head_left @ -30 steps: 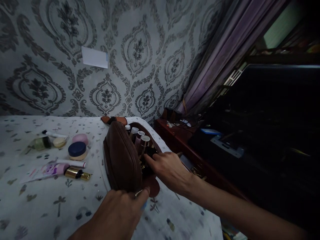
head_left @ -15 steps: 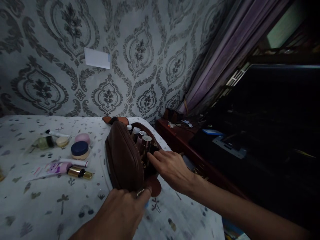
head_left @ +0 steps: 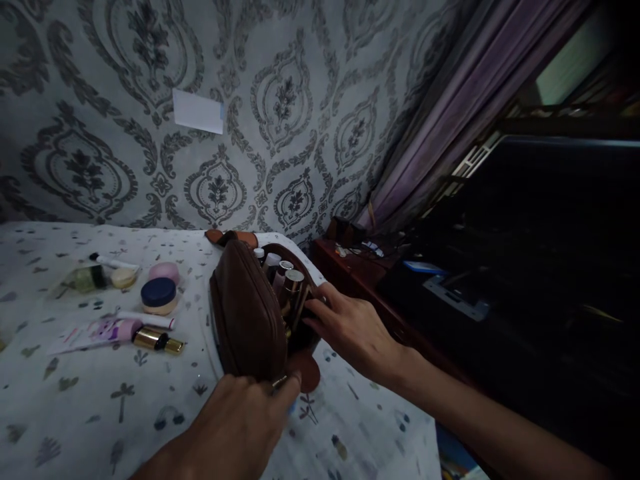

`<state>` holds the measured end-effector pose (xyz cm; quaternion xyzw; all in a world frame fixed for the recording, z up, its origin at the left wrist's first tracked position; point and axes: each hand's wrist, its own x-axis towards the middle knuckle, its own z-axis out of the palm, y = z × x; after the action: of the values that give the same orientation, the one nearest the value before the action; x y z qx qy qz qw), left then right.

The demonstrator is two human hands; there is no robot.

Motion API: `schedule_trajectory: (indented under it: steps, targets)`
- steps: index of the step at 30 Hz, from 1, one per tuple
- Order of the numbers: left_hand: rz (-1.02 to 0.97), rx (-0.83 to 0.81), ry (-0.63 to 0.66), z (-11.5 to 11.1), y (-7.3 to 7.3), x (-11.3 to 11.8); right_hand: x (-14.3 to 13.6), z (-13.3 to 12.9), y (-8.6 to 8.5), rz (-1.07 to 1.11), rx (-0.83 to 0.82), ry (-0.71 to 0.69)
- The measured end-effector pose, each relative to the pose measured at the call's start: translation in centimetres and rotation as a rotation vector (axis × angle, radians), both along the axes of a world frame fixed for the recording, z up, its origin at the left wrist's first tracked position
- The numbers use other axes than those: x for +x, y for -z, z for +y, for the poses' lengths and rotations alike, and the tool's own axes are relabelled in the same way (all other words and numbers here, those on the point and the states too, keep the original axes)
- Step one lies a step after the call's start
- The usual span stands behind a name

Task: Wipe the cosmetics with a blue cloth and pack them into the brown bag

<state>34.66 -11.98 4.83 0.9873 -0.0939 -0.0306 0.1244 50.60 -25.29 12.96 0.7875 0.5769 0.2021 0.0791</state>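
Note:
A brown makeup bag (head_left: pixel 247 313) stands unzipped on a patterned white sheet, with several capped bottles (head_left: pixel 293 283) upright inside. My left hand (head_left: pixel 250 413), a ring on one finger, is closed on the near end of the bag, its fingertips partly hidden. At the right side of the opening is my right hand (head_left: pixel 350 327), fingers bent and pinched over a dark, flat-edged item among the bottles. What that item is does not show clearly. By the left fingers hangs a round brown flap (head_left: pixel 306 372).
Left of the bag lie a blue-lidded jar (head_left: pixel 159 295), a pink round case (head_left: pixel 165 272), a purple-white tube (head_left: pixel 97 335) and a gold-and-black bottle (head_left: pixel 159 340). An orange-brown strap (head_left: pixel 233 237) lies behind the bag. A dark red cabinet (head_left: pixel 350 263) stands beyond the right edge.
My right hand has shifted slightly up and right at the bag's opening, and the dark item under its fingers shows more. My left hand stays at the bag's near end.

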Motion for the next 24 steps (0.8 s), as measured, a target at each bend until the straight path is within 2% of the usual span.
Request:
schedule_trajectory:
  steps: [8,16,24]
  targets:
    - [-0.013,-0.035,-0.002,0.0,0.3,0.2,-0.4,0.0,-0.6,0.011,-0.062,-0.016]
    - [0.033,-0.023,0.017,0.1,-0.7,0.0,-0.4,1.8,-1.7,0.116,-0.146,0.276]
    - [-0.006,-0.019,0.003,0.0,0.0,0.0,0.6,2.5,-1.2,0.198,0.002,0.362]
